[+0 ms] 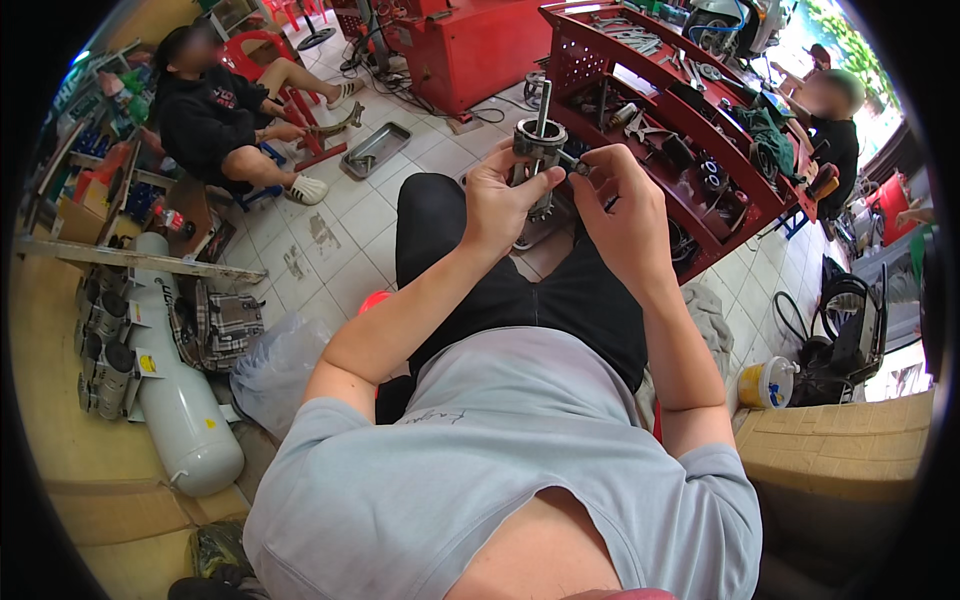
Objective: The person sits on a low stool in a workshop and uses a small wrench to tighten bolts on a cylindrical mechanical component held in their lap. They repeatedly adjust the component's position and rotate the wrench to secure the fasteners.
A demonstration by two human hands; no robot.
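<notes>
My left hand (510,195) is wrapped round a dark metal mechanical part (541,140) above my knees. The part has a ring-shaped collar at its top, and a thin metal rod (544,108) stands upright out of it. A short bolt-like pin (571,163) juts from the collar's right side. On its outer end, the fingertips of my right hand (625,205) are pinched together. The part's lower end shows below my left thumb, with its middle covered by the fingers.
A red tool cart (700,120) with wrenches and loose parts stands ahead to the right. A metal tray (376,150) lies on the tiled floor. At the left, a seated person (215,115) holds a metal part; another person (835,130) is at the far right. A grey tank (185,400) lies left.
</notes>
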